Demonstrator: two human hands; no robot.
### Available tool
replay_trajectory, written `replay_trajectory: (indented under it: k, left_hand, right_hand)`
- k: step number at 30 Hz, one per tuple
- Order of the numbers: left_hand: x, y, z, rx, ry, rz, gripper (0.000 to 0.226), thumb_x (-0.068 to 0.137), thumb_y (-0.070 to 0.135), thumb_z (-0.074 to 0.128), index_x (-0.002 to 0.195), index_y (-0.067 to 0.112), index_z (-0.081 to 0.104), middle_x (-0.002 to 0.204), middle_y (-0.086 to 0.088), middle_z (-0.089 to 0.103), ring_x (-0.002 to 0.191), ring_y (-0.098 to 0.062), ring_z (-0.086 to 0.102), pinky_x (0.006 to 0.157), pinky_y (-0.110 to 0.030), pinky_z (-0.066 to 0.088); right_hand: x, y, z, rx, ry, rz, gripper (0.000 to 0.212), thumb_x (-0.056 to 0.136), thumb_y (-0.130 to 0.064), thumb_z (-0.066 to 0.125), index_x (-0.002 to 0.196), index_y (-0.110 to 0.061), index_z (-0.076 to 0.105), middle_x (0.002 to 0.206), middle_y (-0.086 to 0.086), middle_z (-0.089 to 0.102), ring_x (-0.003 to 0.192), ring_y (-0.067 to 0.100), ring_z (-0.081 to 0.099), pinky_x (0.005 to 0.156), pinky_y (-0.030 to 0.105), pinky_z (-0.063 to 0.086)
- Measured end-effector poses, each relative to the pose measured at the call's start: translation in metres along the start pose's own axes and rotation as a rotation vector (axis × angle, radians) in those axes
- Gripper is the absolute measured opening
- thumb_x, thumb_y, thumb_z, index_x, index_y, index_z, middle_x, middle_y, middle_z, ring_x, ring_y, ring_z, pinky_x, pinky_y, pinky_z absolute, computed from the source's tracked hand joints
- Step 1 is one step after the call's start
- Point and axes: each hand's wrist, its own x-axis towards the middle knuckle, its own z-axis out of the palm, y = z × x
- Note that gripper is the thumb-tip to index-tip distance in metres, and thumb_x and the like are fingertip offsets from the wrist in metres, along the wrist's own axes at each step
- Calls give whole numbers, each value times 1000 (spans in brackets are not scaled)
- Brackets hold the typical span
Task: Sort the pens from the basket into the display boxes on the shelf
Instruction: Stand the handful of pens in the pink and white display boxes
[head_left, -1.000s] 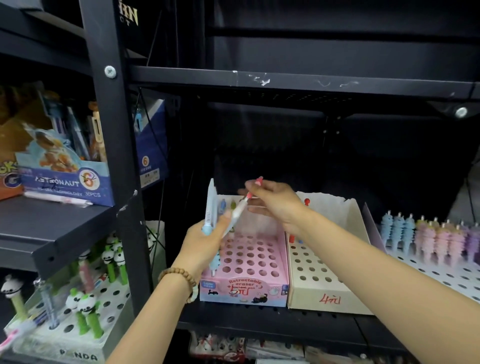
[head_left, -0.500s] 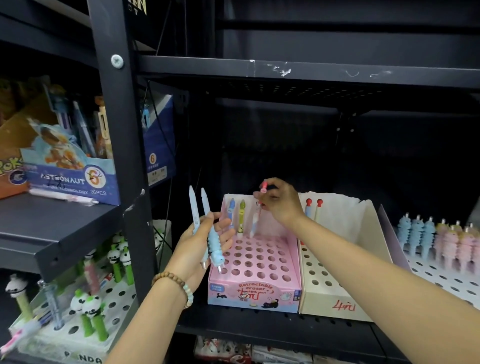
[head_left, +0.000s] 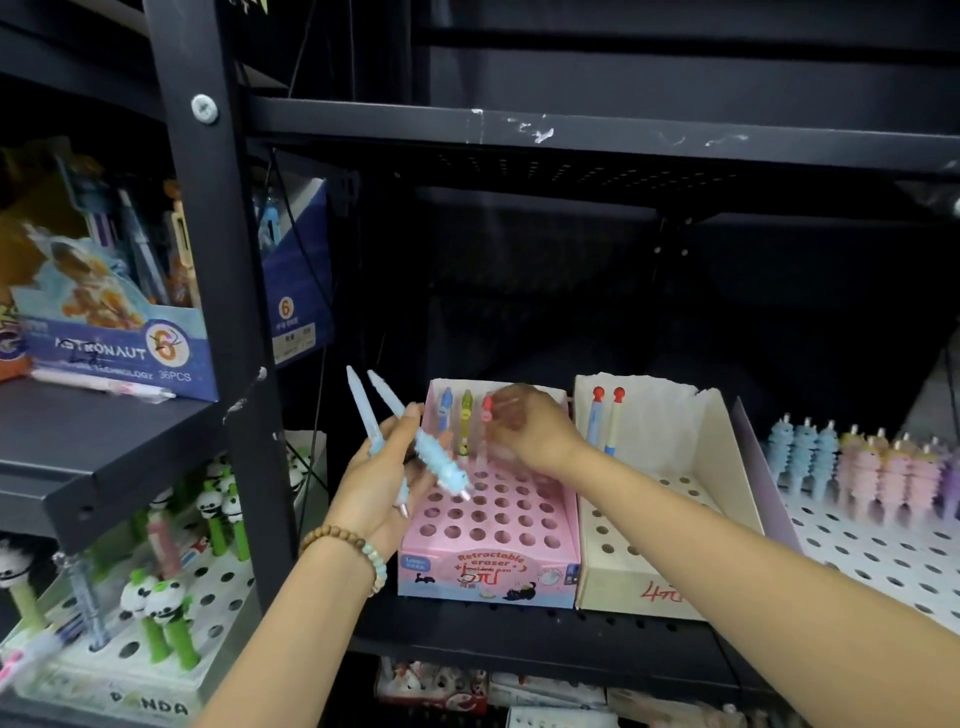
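Left hand (head_left: 374, 483): in front of the box's left edge, fingers curled round two pale blue plastic pens with ribbed grips (head_left: 441, 462), tips up.
Right hand (head_left: 530, 426): over the box's back edge, fingertips at a red-topped pen (head_left: 487, 408); blur hides whether they pinch it.
Pink cardboard display box with round holes (head_left: 488, 566): on the black metal shelf (head_left: 519, 639), near its front edge.
Back row: blue pen (head_left: 445, 410), yellow-green pen (head_left: 466, 415) and the red-topped pen, upright, side by side.
Cream cardboard box (head_left: 623, 577): touching the pink box's right side.

view: head-worn | faces: forward, slightly down | near: shelf (head_left: 467, 631) | single view
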Motion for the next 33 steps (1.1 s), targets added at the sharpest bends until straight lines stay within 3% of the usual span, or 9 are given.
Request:
replay_trajectory:
  k: [2,5,7,13,16,18,21,30,33]
  left_hand:
    - [-4,-2,13,-4,-16,33,11,87,22,63,90,11,63,92,-7,73,89,-17,71,76,-29,58]
    - [-12,-14,45,17,-71,77,15,87,21,63,95,9,63,95,-10,71,89,-16,71,68,-22,57]
    - [-18,-27,70,7,-99,99,13,87,19,63,95,8,63,87,-9,69,83,-16,71,65,-21,56]
    - [-39,-79,150,191,-218,68,22,90,31,60,90,10,66,87,-4,75,85,-14,72,64,-19,56]
    - [-49,-100,181,327,-240,27,34,94,43,47,92,16,66,74,3,72,63,-9,70,51,-19,53]
    - [-50,-111,194,432,-218,44,41,94,49,42,90,16,65,55,4,55,38,-6,49,36,-17,39]
    - [-46,-122,206,454,-201,14,40,100,45,33,84,14,52,55,4,37,32,-4,26,31,-15,21]
    - [-38,-137,203,402,-261,6,18,100,16,42,87,14,56,77,-3,50,49,-12,40,36,-16,36]
    - [-37,-136,200,361,-278,1,16,99,17,46,88,13,56,79,-4,51,47,-10,45,37,-16,39]
  right_hand:
    - [-22,-10,-15,182,57,-22,18,92,-27,58,107,-18,59,102,-4,64,96,13,62,85,21,49]
    - [-61,-17,-45,446,-96,56,27,95,-43,49,101,-24,66,99,-4,72,90,12,69,85,27,55]
    - [-82,-11,-67,516,-116,103,23,91,-36,59,106,-20,65,99,1,71,83,13,71,76,23,58]
    - [-122,39,-145,785,143,206,25,80,-13,71,102,-4,63,83,4,69,70,10,68,66,18,55]
    - [-134,68,-199,904,375,212,20,83,-12,68,100,-5,63,82,4,67,68,7,66,63,15,54]
    - [-138,86,-237,882,514,192,14,85,-13,66,98,-6,64,87,4,68,76,9,67,66,15,55]
    - [-135,111,-275,655,595,194,16,88,-11,64,104,-7,64,97,7,69,84,13,67,76,18,56]
    - [-97,138,-265,335,439,134,11,90,-6,61,90,-17,62,99,16,67,93,26,66,88,36,55]
    - [-89,137,-261,257,425,132,9,90,-9,62,92,-17,63,106,16,68,101,30,65,80,27,56]
